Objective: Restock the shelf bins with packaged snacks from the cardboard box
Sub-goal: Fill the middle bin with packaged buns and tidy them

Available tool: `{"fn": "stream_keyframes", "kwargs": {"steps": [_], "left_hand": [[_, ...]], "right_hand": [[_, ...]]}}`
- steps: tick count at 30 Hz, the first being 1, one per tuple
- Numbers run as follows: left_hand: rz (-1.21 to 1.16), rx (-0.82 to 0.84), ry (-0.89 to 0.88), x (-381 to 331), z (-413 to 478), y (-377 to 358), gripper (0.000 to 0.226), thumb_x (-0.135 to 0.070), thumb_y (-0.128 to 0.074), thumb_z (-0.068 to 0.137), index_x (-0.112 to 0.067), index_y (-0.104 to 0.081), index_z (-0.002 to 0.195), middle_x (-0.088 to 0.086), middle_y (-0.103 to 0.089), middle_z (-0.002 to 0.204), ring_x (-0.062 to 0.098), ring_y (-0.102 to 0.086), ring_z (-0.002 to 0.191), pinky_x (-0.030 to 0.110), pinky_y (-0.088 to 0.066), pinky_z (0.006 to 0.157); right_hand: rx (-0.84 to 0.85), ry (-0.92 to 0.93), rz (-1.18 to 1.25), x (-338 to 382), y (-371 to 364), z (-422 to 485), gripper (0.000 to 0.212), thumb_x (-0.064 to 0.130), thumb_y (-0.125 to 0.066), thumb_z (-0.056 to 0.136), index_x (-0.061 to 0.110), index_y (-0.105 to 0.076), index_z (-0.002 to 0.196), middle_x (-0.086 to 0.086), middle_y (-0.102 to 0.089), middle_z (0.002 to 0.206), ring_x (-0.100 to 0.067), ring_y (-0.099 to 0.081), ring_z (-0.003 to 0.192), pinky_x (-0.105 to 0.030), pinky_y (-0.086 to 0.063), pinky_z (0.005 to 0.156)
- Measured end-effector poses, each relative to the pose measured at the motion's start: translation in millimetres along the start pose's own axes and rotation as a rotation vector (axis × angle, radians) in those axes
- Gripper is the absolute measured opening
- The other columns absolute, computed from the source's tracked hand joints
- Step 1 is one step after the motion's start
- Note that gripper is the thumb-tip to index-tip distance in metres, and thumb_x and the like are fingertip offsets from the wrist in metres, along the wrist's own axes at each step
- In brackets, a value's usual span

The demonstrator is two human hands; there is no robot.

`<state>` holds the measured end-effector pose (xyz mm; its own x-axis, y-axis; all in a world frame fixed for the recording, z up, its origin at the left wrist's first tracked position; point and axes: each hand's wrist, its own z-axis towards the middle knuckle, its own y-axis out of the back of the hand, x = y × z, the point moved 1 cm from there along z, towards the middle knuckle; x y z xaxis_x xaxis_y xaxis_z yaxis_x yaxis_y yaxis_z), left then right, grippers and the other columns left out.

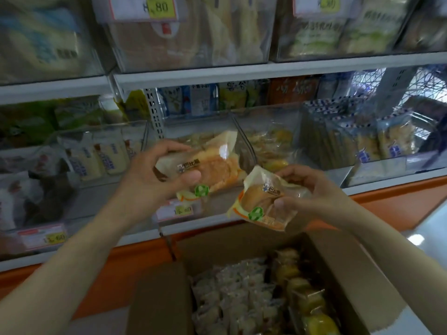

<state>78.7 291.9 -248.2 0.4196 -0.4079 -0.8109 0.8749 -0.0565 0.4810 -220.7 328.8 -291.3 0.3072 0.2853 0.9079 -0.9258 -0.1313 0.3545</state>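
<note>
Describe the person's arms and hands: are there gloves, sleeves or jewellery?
The left hand and right hand are bare: no gloves, and no ring, watch or bracelet shows. The left forearm and right forearm are uncovered right to the picture's edge, so no sleeve comes into view.

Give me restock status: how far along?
Midway at best. Done: the clear bin behind the hands already holds some packs. In hand: the left hand grips one bread pack at that bin, and the right hand holds a second bread pack above the cardboard box. Left: that box looks well filled with wrapped snacks.
</note>
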Motion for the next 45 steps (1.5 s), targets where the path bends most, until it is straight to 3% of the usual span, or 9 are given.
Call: {"fn": "stream_keyframes", "kwargs": {"steps": [5,13,18,22,26,29,34,39,45], "left_hand": [[0.09,0.125,0.061,18,68,-40,0.041,-0.03,-0.078,0.075,-0.023,-0.057,0.109,-0.004,-0.058,0.119,0.013,-0.056,0.109,0.036,-0.049,0.089],[0.265,0.273,0.112,67,97,-78,0.039,-0.026,-0.079,0.075,-0.017,-0.054,0.103,-0.002,-0.059,0.109,0.013,-0.056,0.096,0.03,-0.047,0.076],[0.748,0.3,-0.07,69,96,-87,0.038,-0.04,-0.083,0.068,-0.022,-0.069,0.099,-0.002,-0.055,0.099,0.019,-0.054,0.095,0.03,-0.04,0.07],[0.513,0.387,-0.114,56,93,-81,0.033,-0.039,-0.077,0.076,-0.02,-0.074,0.103,-0.004,-0.068,0.089,0.012,-0.062,0.081,0.032,-0.05,0.07],[0.15,0.1,-0.096,26,88,-50,0.022,-0.043,-0.05,0.094,-0.034,-0.065,0.108,-0.017,-0.065,0.106,0.003,-0.06,0.101,0.02,-0.047,0.08],[-0.08,0.147,-0.185,-1,81,-30,0.039,-0.054,-0.057,0.086,-0.041,-0.058,0.123,-0.018,-0.064,0.116,0.0,-0.06,0.106,0.017,-0.051,0.084],[0.392,0.193,-0.148,0,70,-47,0.047,-0.038,-0.08,0.072,-0.036,-0.064,0.116,-0.016,-0.067,0.111,0.003,-0.06,0.1,0.033,-0.05,0.088],[0.33,0.068,-0.165,16,72,-59,0.028,-0.025,-0.079,0.076,-0.023,-0.071,0.103,-0.015,-0.064,0.096,0.003,-0.057,0.09,0.009,-0.036,0.071],[0.404,0.075,-0.226,24,74,-55,0.04,-0.03,-0.081,0.072,-0.021,-0.069,0.11,-0.007,-0.066,0.105,0.005,-0.056,0.095,0.013,-0.037,0.077]], "right_hand": [[-0.154,0.045,0.011,-6,18,12,0.038,0.022,-0.078,0.065,0.014,-0.066,0.1,0.001,-0.071,0.096,-0.014,-0.068,0.091,-0.022,-0.054,0.078],[-0.194,0.059,0.002,-21,26,22,0.044,0.03,-0.079,0.066,0.015,-0.065,0.105,-0.004,-0.07,0.099,-0.023,-0.068,0.095,-0.041,-0.054,0.084],[-0.182,0.079,-0.022,-22,21,32,0.041,0.035,-0.079,0.068,0.026,-0.064,0.104,0.006,-0.07,0.101,-0.011,-0.067,0.095,-0.028,-0.055,0.081],[-0.179,0.128,-0.025,-14,15,42,0.044,0.033,-0.078,0.07,0.025,-0.059,0.108,0.008,-0.07,0.103,-0.009,-0.067,0.097,-0.023,-0.055,0.081],[-0.228,0.173,-0.073,0,8,59,0.041,0.023,-0.08,0.073,0.018,-0.059,0.108,0.006,-0.068,0.101,-0.01,-0.065,0.097,-0.028,-0.054,0.081],[-0.213,0.201,-0.176,14,-3,76,0.038,0.023,-0.081,0.073,0.027,-0.059,0.104,0.015,-0.064,0.098,-0.005,-0.062,0.093,-0.024,-0.052,0.078],[-0.113,0.267,-0.493,11,-27,93,0.044,0.026,-0.082,0.072,0.023,-0.065,0.112,0.012,-0.062,0.106,-0.005,-0.056,0.099,-0.024,-0.045,0.086],[-0.203,0.362,-0.552,-4,-22,85,0.039,0.019,-0.082,0.072,0.016,-0.067,0.108,0.011,-0.061,0.101,-0.005,-0.057,0.094,-0.014,-0.045,0.077],[-0.194,0.462,-0.587,1,-25,96,0.03,0.015,-0.083,0.07,0.012,-0.069,0.096,0.007,-0.06,0.093,-0.008,-0.057,0.086,-0.019,-0.044,0.074]]}}
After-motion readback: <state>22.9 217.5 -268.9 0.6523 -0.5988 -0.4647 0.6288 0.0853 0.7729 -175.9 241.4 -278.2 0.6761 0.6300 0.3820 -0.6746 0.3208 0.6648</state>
